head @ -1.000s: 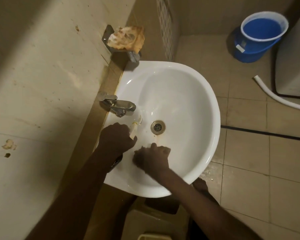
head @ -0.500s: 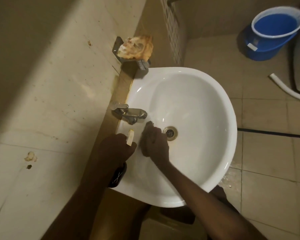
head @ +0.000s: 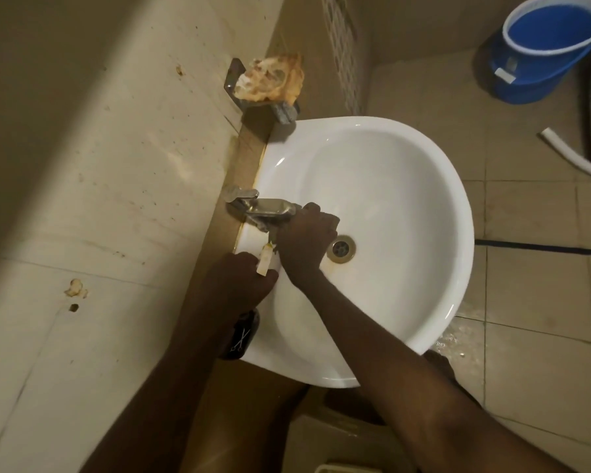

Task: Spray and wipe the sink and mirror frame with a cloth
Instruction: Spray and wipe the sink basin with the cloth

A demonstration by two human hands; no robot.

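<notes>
We are rubbing the sink (head: 372, 186) just under the tap (head: 263, 208): right hand (head: 304, 244) curled down, cloth unseen; left hand (head: 243, 281) closed around a pale bottle (head: 265, 262) beside the tap. Work the tap's base thoroughly.

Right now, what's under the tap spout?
The right hand sits just below the tap, fingers curled against the sink wall beside the drain. Whatever it grips is covered by the hand, so a cloth can't be confirmed.
</notes>
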